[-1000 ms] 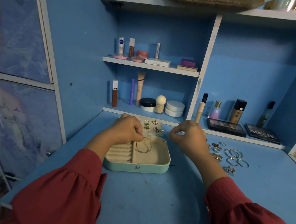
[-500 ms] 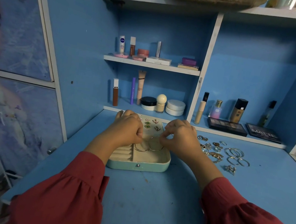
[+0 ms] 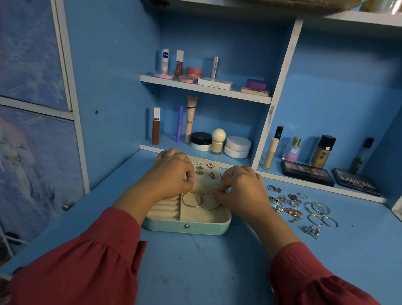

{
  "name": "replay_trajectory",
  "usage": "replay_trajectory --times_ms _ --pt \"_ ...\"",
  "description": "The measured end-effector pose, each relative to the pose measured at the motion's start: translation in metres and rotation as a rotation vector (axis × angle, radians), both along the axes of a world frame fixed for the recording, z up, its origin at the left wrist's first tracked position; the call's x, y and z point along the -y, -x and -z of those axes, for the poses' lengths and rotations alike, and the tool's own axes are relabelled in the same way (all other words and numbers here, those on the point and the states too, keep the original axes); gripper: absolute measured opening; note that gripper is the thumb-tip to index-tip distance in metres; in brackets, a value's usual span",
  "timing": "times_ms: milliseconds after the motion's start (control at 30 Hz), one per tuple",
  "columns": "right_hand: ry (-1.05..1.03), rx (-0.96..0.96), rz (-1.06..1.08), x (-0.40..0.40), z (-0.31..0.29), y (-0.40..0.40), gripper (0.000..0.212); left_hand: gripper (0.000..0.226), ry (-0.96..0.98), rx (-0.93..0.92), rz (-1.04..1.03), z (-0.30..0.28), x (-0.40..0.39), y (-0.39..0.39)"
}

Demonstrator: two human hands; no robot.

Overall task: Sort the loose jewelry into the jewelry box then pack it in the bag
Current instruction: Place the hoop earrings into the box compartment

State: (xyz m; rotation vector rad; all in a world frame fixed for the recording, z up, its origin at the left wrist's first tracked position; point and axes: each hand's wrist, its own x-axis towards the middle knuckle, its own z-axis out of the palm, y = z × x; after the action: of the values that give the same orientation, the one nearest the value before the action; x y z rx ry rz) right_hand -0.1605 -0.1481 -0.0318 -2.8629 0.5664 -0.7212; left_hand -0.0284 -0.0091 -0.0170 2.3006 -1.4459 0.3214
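Head view: a person in red sleeves leaned over a blue desk (image 3: 205, 268). An open mint-green jewelry box (image 3: 186, 227) sat at the desk's middle, its cream lining showing. The left hand (image 3: 172, 176) had curled fingers pinching the top of one hoop earring (image 3: 191, 199) in the box's large compartment; the right hand (image 3: 242, 192) pinched a second hoop earring (image 3: 211, 201) just beside the first. The hands hid the upper edges of both hoops and part of the box's raised lid, where small earrings (image 3: 205, 169) were pinned. To the right of the box lay the loose jewelry (image 3: 300, 207), a scatter of rings, hoops and charms too small to tell apart. No bag could be made out.

Readable writing: "NIVEA" on a white tube (image 3: 164, 62) on the upper shelf, "SB" on a small perfume bottle (image 3: 293, 149), and "MATTE" on a dark palette (image 3: 355, 183). Other labels were blurred. Items on the top shelf were cut off by the frame.
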Motion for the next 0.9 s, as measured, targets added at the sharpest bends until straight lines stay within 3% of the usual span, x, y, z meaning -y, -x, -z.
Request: replay_trajectory --times_ms 900 --pt "-0.002 0.024 0.022 -0.0019 0.0017 0.0000 0.014 0.006 0.047 -0.029 -0.070 0.0029 -0.0012 -0.0050"
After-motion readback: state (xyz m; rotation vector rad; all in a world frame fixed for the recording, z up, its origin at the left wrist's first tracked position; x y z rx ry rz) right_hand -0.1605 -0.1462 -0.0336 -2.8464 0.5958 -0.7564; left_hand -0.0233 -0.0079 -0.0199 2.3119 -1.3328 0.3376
